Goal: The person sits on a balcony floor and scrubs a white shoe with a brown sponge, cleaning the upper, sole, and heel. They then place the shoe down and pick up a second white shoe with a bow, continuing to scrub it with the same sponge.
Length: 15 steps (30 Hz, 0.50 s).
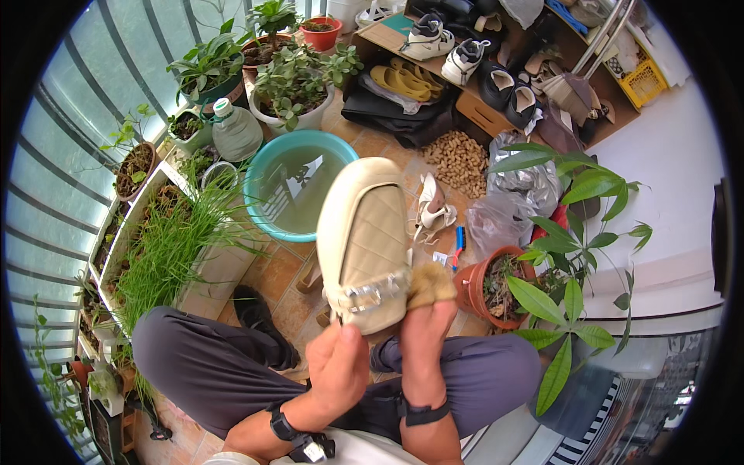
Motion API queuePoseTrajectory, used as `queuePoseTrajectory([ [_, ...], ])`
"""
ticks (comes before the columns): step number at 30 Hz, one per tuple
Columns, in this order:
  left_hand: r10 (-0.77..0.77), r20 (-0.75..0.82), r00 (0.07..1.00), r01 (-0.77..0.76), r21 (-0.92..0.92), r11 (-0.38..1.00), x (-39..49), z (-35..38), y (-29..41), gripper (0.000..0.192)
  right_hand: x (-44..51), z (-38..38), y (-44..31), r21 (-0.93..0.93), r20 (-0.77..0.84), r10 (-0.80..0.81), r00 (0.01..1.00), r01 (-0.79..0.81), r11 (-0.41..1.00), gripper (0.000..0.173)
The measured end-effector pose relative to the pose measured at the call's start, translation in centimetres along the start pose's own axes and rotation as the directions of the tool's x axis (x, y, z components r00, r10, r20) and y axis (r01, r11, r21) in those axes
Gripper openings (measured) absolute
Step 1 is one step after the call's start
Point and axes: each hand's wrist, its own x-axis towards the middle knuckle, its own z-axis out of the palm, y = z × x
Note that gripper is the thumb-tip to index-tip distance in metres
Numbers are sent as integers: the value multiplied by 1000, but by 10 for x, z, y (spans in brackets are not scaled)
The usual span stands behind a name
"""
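A cream shoe (372, 232) with a quilted upper and a shiny decorated strap is held up in front of me, its rounded toe pointing away. My left hand (340, 360) pinches the near left edge of it between thumb and finger, with a small dark bit at the fingertips. Tan fur (431, 285) shows at the shoe's right side, and my right hand (427, 325) grips there, its fingertips partly hidden by the fur and shoe. Black bands circle both wrists.
Beyond the shoe stands a turquoise basin (301, 233) of water. Potted plants and a long planter (215, 279) line the left. Right of the shoe are a pale sandal (433, 203), a blue-and-red brush (459, 247) and a terracotta pot (474, 290). Peanuts (456, 163) lie before a shoe rack.
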Motion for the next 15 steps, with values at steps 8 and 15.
queuePoseTrajectory([
  [8, -127, 26, 992, 129, -311, 941, 18, -5, 19, 51, -16, -16, 26, 675, -7, 59, 998, -39, 737, 45],
  [15, -164, 37, 986, 165, -402, 901, 28, -7, 39, 52, -42, -10, 24, 540, 25, -137, 990, 102, 836, 57],
])
